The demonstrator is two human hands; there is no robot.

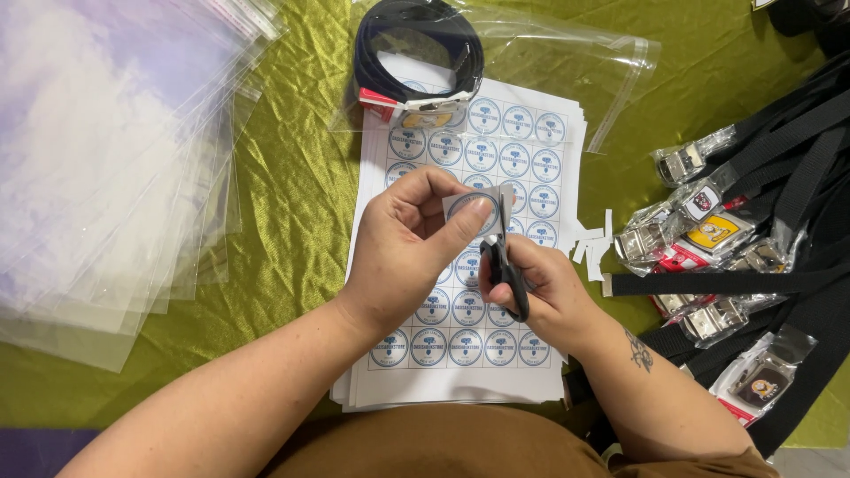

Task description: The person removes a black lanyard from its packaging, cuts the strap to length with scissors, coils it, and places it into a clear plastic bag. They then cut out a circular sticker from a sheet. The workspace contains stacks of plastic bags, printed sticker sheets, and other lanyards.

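A: What does the left hand [403,243] hold?

B: It pinches a small cut-out sticker piece [474,211] between thumb and fingers, just above the stack of sticker sheets [469,265].

A: And the right hand [544,288]?

B: It is closed around the handles of black scissors [503,257]. The blades point up and touch the right edge of the sticker piece.

A: Where do the sheets lie?

B: On the green cloth [292,204], in the middle, in front of the person. They carry rows of round blue-and-white stickers.

A: What is around?

B: A coiled black belt [416,53] in a clear bag lies on the top of the sheets. A pile of clear plastic bags [97,195] is at the left. Black belts with metal buckles [735,239] are at the right, and small paper scraps [589,243] lie beside the sheets.
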